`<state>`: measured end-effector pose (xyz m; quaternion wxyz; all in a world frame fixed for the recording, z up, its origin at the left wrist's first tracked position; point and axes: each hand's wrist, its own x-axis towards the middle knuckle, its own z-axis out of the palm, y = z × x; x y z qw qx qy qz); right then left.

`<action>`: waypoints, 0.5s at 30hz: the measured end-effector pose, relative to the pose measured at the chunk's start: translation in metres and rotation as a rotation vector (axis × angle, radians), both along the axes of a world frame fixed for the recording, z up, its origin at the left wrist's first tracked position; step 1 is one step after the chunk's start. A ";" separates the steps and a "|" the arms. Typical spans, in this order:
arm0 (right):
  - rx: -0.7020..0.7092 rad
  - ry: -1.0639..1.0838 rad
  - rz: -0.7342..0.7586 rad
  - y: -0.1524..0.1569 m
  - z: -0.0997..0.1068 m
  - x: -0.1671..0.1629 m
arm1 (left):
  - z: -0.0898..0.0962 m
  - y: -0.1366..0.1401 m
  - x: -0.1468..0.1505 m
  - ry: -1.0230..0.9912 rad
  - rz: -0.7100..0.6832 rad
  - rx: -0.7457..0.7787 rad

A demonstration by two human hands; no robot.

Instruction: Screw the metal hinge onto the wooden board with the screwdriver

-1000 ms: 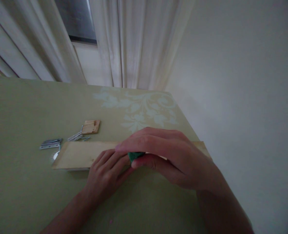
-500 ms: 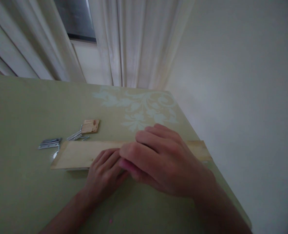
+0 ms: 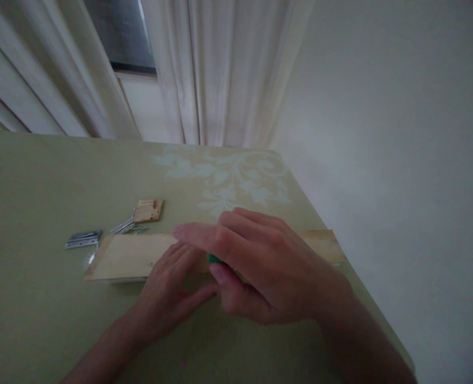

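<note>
A long pale wooden board point(image 3: 124, 256) lies flat on the green table point(image 3: 40, 186). My left hand point(image 3: 168, 290) rests on the board's near edge, fingers flat and pressing on it. My right hand point(image 3: 260, 261) lies over the board's middle with its fingers curled around a small green object point(image 3: 213, 259), of which only a sliver shows under the fingers. The two hands touch each other. The right end of the board point(image 3: 324, 242) pokes out past my right hand near the table's corner.
Silver hinges point(image 3: 82, 239) and more metal pieces point(image 3: 124, 227) lie left of the board, beside a small wooden block point(image 3: 149, 209). The table's right edge point(image 3: 312, 213) drops off close by. White curtains point(image 3: 204, 69) hang behind.
My right hand slid back and forth along the board: its fingers pulled in half a second ago, hiding the green object, and now stretch left again with green showing. The left hand stayed put.
</note>
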<state>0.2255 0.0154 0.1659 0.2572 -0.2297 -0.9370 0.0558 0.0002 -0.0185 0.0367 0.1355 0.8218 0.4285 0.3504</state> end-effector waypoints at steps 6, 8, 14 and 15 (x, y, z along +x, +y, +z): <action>0.168 0.047 -0.158 -0.001 -0.001 -0.001 | 0.056 0.010 -0.012 -0.131 -0.203 -0.137; 0.132 0.055 -0.130 -0.002 -0.001 0.000 | 0.069 0.024 -0.011 -0.104 -0.265 -0.159; 0.047 0.074 -0.063 0.000 -0.001 0.003 | 0.081 0.056 -0.008 -0.073 -0.445 -0.245; 0.055 0.089 -0.070 0.000 -0.001 0.003 | 0.080 0.058 -0.006 -0.089 -0.455 -0.250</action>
